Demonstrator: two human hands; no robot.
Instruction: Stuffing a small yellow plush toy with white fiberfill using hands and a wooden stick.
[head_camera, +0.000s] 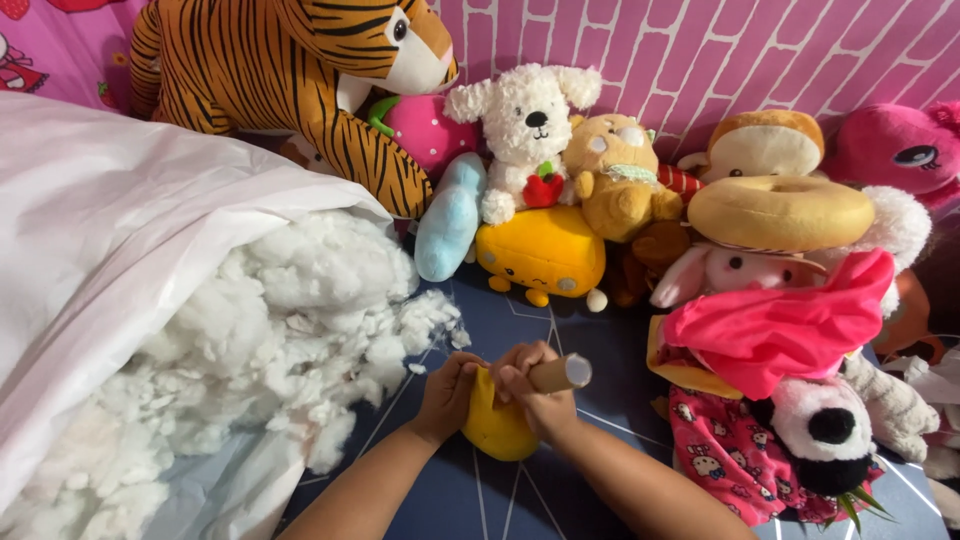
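My left hand (447, 396) grips the top of a small yellow plush piece (497, 430) that rests on the dark blue mat (600, 350). My right hand (532, 390) is closed around a short brown stick with a pale flat end (561, 373), whose other end points down into the yellow piece between my two hands. Both forearms come in from the bottom edge. The opening of the yellow piece is hidden by my fingers.
A big white bag (120, 240) spills loose white stuffing (290, 310) at the left. Behind and to the right sit several plush toys: a tiger (290, 70), a white dog (525, 120), a yellow cushion toy (545, 250), a doughnut shape (780, 212), pink cloth (790, 320). Pink brick-pattern wall (700, 50) behind.
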